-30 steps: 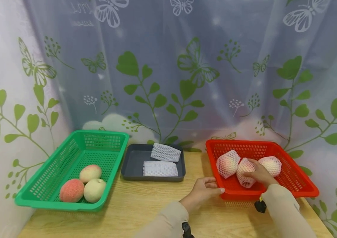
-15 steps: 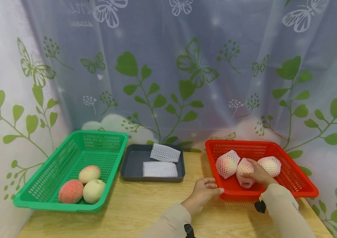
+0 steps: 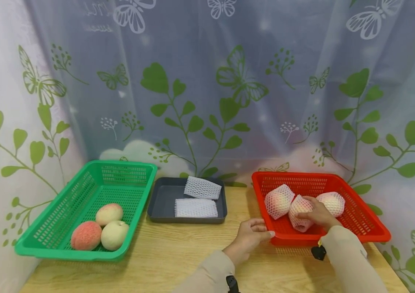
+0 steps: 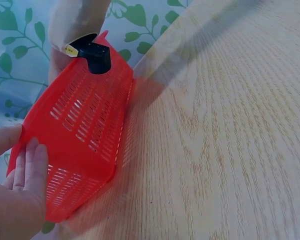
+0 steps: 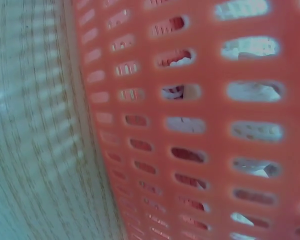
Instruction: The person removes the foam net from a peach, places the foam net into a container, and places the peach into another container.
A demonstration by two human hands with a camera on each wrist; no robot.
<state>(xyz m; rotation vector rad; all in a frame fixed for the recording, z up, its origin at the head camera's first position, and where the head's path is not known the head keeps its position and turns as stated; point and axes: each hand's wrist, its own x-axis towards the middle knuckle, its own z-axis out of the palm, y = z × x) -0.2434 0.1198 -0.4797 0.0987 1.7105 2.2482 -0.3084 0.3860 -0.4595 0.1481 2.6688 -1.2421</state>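
Observation:
In the head view my left hand point(image 3: 247, 240) pinches the near left corner of the red basket point(image 3: 363, 236). The left wrist view shows the thumb at the rim and the fingers point(image 4: 32, 167) along the outer wall. Inside the basket, my right hand point(image 3: 321, 215) grips the middle peach point(image 3: 296, 211), which wears a white foam net. Another netted peach point(image 3: 279, 201) lies to its left, and a third netted peach point(image 3: 333, 204) sits behind the hand to the right. The right wrist view is filled by the slotted basket wall point(image 5: 210, 110), which hides the right hand.
A green basket point(image 3: 145, 191) stands at the left with a pink-red peach point(image 3: 86, 236), a pale peach point(image 3: 114, 235) and a blushed peach point(image 3: 109, 214). Between the baskets, a dark grey tray point(image 3: 163, 203) bears two flat foam nets point(image 3: 196, 208). A printed curtain point(image 3: 200, 81) hangs behind.

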